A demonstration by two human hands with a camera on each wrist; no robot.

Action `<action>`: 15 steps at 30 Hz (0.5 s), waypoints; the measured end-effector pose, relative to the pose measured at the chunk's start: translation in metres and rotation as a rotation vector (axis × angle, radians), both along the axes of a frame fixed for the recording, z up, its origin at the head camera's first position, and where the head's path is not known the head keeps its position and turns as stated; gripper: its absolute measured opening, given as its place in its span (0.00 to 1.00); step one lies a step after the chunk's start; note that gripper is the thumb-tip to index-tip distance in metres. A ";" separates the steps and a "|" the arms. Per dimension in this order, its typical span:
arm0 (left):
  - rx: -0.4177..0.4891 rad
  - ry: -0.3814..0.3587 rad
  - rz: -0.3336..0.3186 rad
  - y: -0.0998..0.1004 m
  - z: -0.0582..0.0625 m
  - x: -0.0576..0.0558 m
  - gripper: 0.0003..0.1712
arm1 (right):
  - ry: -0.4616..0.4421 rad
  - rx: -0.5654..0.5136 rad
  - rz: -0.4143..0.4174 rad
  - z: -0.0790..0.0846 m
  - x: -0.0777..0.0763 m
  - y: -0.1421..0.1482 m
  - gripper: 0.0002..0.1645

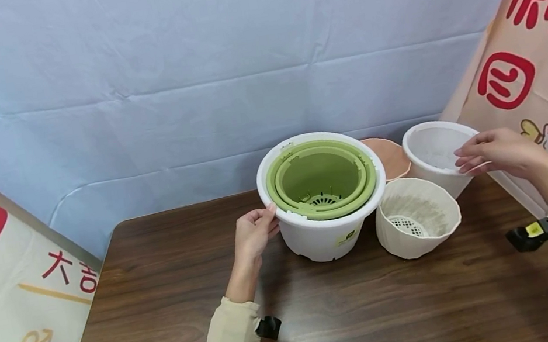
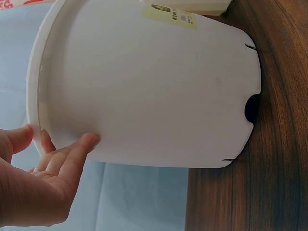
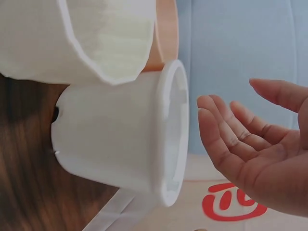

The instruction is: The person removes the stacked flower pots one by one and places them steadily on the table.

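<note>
A large white flowerpot (image 1: 316, 241) stands on the wooden table, with two green flowerpots (image 1: 319, 170) nested inside it. My left hand (image 1: 253, 234) grips its rim at the left side. In the left wrist view the thumb lies on the rim (image 2: 32, 96) and the fingers bear against the wall below it. My right hand (image 1: 505, 154) hovers over the near right rim of a smaller white flowerpot (image 1: 432, 144). The right wrist view shows its loosely bent fingers (image 3: 231, 134) apart from that rim, holding nothing.
Between the two white pots stands a cream ribbed flowerpot (image 1: 412, 245) with a perforated bottom. Behind it an orange pot (image 1: 389, 159) is partly hidden. A pale blue cloth (image 1: 181, 120) hangs behind the table (image 1: 177, 303), and printed banners (image 1: 515, 40) hang at both sides.
</note>
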State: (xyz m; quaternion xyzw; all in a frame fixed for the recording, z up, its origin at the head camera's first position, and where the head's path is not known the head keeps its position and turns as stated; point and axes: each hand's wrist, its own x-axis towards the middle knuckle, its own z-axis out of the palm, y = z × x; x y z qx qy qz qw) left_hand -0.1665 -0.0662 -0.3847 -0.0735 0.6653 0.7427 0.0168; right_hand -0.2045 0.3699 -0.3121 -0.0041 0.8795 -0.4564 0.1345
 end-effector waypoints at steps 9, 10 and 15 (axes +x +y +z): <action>-0.002 0.009 -0.005 0.000 -0.001 -0.001 0.15 | 0.021 -0.103 0.031 0.008 0.000 -0.018 0.10; -0.004 0.007 -0.005 0.000 -0.001 -0.001 0.15 | 0.025 -0.087 0.034 0.009 0.000 -0.020 0.12; -0.005 0.005 -0.006 0.000 -0.001 -0.001 0.15 | 0.038 -0.019 0.070 0.015 0.001 -0.031 0.19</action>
